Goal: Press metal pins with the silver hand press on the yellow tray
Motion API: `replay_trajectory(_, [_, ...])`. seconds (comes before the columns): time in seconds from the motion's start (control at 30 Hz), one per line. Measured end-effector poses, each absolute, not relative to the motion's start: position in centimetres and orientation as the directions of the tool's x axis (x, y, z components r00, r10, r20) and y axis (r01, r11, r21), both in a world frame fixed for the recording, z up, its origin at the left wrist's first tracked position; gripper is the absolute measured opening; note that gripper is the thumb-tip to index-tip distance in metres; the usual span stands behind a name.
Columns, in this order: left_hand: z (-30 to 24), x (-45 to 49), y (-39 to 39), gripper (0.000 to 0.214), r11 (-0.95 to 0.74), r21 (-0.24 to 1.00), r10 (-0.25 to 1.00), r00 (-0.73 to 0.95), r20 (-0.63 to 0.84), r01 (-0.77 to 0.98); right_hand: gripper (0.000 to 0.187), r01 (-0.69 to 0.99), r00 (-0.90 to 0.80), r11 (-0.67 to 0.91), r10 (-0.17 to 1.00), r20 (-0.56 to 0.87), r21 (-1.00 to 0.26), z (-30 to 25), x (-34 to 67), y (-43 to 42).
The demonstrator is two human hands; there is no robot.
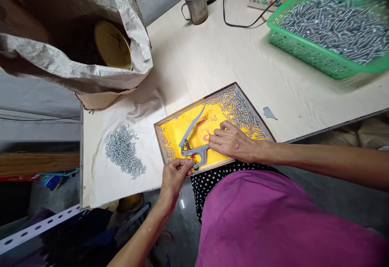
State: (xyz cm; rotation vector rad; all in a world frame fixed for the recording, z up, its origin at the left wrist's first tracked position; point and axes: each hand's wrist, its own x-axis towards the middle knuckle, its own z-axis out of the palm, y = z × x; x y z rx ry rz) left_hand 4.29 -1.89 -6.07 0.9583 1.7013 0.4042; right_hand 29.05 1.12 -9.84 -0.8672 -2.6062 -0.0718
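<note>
A grey metal hand tool (199,153) with a long raised lever (193,125) and a dark coil spring (187,144) lies in a shallow tray (194,101) with a yellow printed bottom. The curled fingers of my right hand (232,142) are closed at the tool's right end. Thumb and forefinger of my left hand (176,174) pinch together at the tool's lower left, beside a small red part (192,156). Whatever sits between those fingertips is too small to make out. Small silvery spring-like pieces (240,111) crowd the tray's far right corner; others line its left side.
Left of the tray, a pile of small silvery pieces (123,151) rests on white cloth (97,178). Behind it stands a large open sack (139,64) with a yellowish bowl (112,44). A green basket (306,54) of metal pieces, a lidded metal mug (196,5) and a black cable (243,26) are farther back.
</note>
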Motion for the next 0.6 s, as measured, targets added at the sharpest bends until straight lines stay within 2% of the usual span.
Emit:
replay_trajectory(0.33, [-6.4,4.6,-1.8,0.048,0.592,0.668,0.770,-0.072,-0.633,0.452,0.023,0.601,-0.735,0.791,0.603,0.312,-0.114,-9.9,28.9,1.2])
replay_trajectory(0.6, [-5.7,4.8,-0.8,0.043,0.449,0.633,0.780,0.069,-0.622,0.631,0.018,0.623,-0.727,0.767,0.640,0.249,-0.152,-10.4,28.6,1.3])
